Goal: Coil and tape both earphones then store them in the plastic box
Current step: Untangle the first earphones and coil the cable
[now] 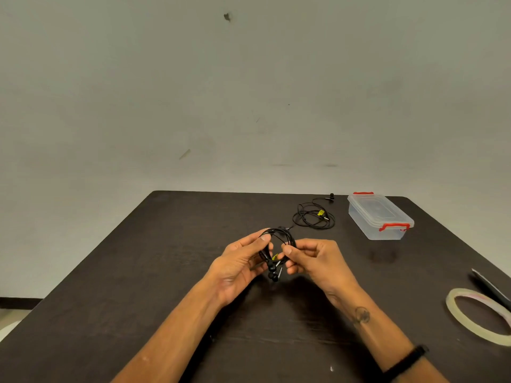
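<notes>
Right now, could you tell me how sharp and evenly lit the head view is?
In the head view: soft, even light; faint shadows under both forearms on the table; wide-angle bending at the edges; the held earphone coil is slightly soft; mild sheen on the plastic box.

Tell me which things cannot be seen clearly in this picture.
- Tape roll, head view: right edge of the frame cuts it off.
- Dark flat object beside it: cut off too; unidentifiable.
- Held earphone coil: left hand and right hand cover parts; any tape on it is unclear.
- Plastic box: contents unclear through the lid.
</notes>
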`<control>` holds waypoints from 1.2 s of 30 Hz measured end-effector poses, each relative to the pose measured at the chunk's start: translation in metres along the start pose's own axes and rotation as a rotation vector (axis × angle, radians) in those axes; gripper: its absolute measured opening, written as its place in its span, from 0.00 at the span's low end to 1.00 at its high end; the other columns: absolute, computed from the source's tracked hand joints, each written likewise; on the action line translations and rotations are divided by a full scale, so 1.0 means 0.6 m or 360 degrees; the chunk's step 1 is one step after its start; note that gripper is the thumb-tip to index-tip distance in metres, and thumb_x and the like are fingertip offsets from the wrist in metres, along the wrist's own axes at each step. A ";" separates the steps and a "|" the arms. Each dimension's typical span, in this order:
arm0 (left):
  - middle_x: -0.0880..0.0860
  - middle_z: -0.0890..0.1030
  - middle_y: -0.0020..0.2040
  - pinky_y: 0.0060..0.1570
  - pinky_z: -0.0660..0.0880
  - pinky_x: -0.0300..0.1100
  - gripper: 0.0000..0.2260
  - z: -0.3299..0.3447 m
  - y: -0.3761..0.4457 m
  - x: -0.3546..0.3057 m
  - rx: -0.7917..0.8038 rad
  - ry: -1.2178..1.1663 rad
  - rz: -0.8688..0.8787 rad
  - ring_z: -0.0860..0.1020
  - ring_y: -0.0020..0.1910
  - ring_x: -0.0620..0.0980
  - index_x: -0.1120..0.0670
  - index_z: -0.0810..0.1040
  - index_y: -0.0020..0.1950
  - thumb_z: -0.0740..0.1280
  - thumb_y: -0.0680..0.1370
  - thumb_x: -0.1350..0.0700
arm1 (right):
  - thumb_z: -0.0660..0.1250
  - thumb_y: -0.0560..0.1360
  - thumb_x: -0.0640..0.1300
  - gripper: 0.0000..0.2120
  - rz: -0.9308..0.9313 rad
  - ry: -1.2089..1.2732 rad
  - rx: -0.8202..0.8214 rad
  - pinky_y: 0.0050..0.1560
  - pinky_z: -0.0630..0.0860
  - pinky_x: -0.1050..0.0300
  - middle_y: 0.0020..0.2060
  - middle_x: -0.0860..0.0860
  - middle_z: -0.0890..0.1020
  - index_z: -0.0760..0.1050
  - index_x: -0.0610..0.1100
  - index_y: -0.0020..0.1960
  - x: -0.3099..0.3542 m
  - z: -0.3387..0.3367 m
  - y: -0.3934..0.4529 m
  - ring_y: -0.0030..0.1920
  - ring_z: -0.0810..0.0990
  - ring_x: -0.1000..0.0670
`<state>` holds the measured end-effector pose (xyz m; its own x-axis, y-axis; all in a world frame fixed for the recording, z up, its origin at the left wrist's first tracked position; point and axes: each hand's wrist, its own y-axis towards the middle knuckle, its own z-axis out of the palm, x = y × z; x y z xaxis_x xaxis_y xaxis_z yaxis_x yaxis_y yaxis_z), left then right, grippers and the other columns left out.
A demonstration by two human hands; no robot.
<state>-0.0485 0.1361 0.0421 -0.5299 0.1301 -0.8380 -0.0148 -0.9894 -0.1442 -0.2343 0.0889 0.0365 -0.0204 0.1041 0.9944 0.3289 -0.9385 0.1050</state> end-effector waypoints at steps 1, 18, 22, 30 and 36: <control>0.53 0.85 0.45 0.59 0.74 0.49 0.14 -0.001 0.000 0.000 -0.0003 -0.0019 -0.0013 0.84 0.42 0.49 0.54 0.86 0.58 0.76 0.72 0.57 | 0.74 0.78 0.40 0.07 0.0014 0.0012 -0.0003 0.40 0.82 0.60 0.43 0.39 0.88 0.86 0.35 0.49 0.000 0.000 0.000 0.35 0.83 0.49; 0.56 0.87 0.55 0.59 0.81 0.49 0.25 -0.004 0.002 0.002 0.0063 0.0400 0.0228 0.86 0.57 0.54 0.50 0.81 0.67 0.80 0.70 0.58 | 0.73 0.78 0.37 0.05 0.0060 0.0195 -0.0256 0.39 0.83 0.59 0.41 0.38 0.88 0.85 0.34 0.49 0.006 -0.003 0.000 0.33 0.83 0.51; 0.54 0.86 0.55 0.62 0.81 0.50 0.16 -0.003 0.010 0.008 -0.0124 0.0592 0.0316 0.84 0.58 0.51 0.48 0.84 0.63 0.76 0.76 0.48 | 0.73 0.78 0.37 0.06 0.0023 0.0196 -0.0302 0.40 0.84 0.59 0.41 0.39 0.88 0.85 0.34 0.49 0.007 -0.002 0.001 0.33 0.83 0.50; 0.46 0.85 0.45 0.48 0.77 0.38 0.10 -0.034 0.027 0.008 -0.0193 0.1496 0.0679 0.81 0.44 0.44 0.40 0.85 0.57 0.71 0.81 0.55 | 0.74 0.77 0.37 0.07 0.0121 0.0373 -0.0153 0.42 0.84 0.58 0.43 0.38 0.88 0.85 0.32 0.50 0.011 -0.005 -0.001 0.34 0.82 0.51; 0.41 0.78 0.34 0.36 0.70 0.32 0.07 -0.038 0.027 0.012 -0.0213 0.1532 0.0645 0.73 0.32 0.38 0.47 0.87 0.55 0.74 0.79 0.55 | 0.74 0.77 0.36 0.10 0.0189 0.0415 -0.0021 0.40 0.82 0.60 0.40 0.40 0.87 0.84 0.29 0.52 0.015 -0.005 -0.001 0.33 0.81 0.52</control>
<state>-0.0330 0.1226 0.0219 0.4240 -0.1550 -0.8923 0.1379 -0.9627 0.2328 -0.2378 0.0895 0.0454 -0.2249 -0.0936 0.9699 0.3315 -0.9433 -0.0141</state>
